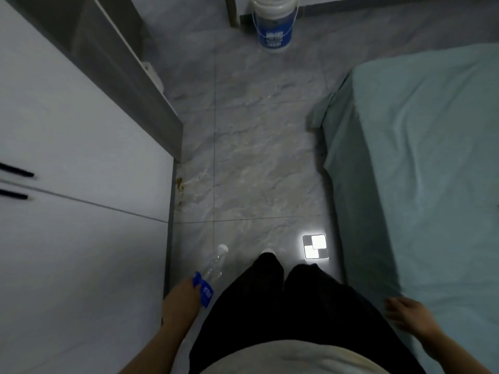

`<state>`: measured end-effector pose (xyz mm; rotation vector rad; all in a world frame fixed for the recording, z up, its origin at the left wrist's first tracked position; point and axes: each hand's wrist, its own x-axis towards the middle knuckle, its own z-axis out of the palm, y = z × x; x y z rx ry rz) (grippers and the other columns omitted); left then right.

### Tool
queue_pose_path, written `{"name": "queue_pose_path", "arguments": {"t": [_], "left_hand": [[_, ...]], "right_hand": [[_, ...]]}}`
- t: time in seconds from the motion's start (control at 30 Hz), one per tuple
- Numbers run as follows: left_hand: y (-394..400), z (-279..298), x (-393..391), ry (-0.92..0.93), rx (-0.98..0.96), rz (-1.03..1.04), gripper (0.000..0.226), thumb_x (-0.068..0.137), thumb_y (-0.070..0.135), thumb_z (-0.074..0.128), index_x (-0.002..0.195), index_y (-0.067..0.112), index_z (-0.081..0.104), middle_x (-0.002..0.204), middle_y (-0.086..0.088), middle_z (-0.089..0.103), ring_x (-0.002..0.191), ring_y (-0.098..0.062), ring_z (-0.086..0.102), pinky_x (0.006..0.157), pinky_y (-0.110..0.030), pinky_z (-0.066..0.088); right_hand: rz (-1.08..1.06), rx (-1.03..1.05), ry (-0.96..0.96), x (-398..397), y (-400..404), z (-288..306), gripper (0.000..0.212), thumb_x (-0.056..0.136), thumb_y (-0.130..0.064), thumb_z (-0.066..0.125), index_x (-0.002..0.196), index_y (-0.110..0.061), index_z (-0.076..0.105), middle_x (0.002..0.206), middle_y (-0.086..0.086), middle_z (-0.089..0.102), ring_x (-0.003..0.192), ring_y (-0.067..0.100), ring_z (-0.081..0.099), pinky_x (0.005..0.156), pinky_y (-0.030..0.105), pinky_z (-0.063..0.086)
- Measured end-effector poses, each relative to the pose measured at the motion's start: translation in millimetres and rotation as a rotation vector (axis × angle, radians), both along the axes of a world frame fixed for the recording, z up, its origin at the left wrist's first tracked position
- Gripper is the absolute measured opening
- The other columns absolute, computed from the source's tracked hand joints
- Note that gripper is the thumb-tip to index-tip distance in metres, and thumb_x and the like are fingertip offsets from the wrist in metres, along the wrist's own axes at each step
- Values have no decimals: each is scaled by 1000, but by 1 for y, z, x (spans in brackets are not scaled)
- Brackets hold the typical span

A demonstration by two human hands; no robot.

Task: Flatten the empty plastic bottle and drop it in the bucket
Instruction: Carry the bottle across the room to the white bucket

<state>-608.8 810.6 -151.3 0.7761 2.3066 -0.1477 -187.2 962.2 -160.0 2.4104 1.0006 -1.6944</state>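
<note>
My left hand (181, 298) hangs low at my left side, shut on a clear plastic bottle (214, 264) with a white cap and a blue label. The bottle points forward and down, and it looks round, not flattened. My right hand (405, 313) is out to the right over the edge of the bed, fingers apart and holding nothing. A white bucket (274, 22) with a blue label and a wire handle stands on the floor far ahead, at the top of the view.
White cabinet doors (81, 184) with black handles line the left side. A bed with a pale green sheet (421, 171) fills the right. Between them runs a strip of grey marble tile floor (251, 157), with a bright lamp reflection (314, 246) near my feet.
</note>
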Motion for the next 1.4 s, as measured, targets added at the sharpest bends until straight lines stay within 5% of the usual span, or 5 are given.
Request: {"name": "queue_pose_path", "arguments": {"t": [0.23,0.33,0.6,1.2,1.4], "left_hand": [[177,7,-44,21,108,-87,24,93,25,42,96,7,58,99,-17,66,89,-31,62,74,-33,44],[239,0,-54,29,96,-113,25,93,27,42,97,7,57,99,-18,66,90,-32,62,79,-36,47],[342,-2,-76,-23,85,-4,30,92,25,43,63,29,41,75,-3,60,55,-7,44,49,-23,30],[639,9,-237,41,34,-43,21,93,29,39,86,17,54,96,-10,67,73,-21,54,63,-29,35],[782,14,-260,-30,139,-4,22,93,24,42,96,9,56,97,-18,65,86,-32,61,81,-43,51]], "right_hand": [[-129,-40,-20,-16,89,4,29,94,-5,38,110,14,52,77,16,52,58,24,44,32,13,38],[-142,-16,-14,-29,155,-3,29,93,-4,40,109,17,51,87,21,53,61,27,46,47,26,42],[-50,113,45,-88,366,10,28,93,-8,39,106,10,55,93,21,54,84,29,49,57,28,36],[-54,48,6,-226,616,0,28,93,-5,38,105,12,56,93,22,57,81,31,51,57,28,33],[-111,2,-39,-237,691,-7,26,90,1,44,102,21,56,88,27,55,64,29,47,54,30,32]]}}
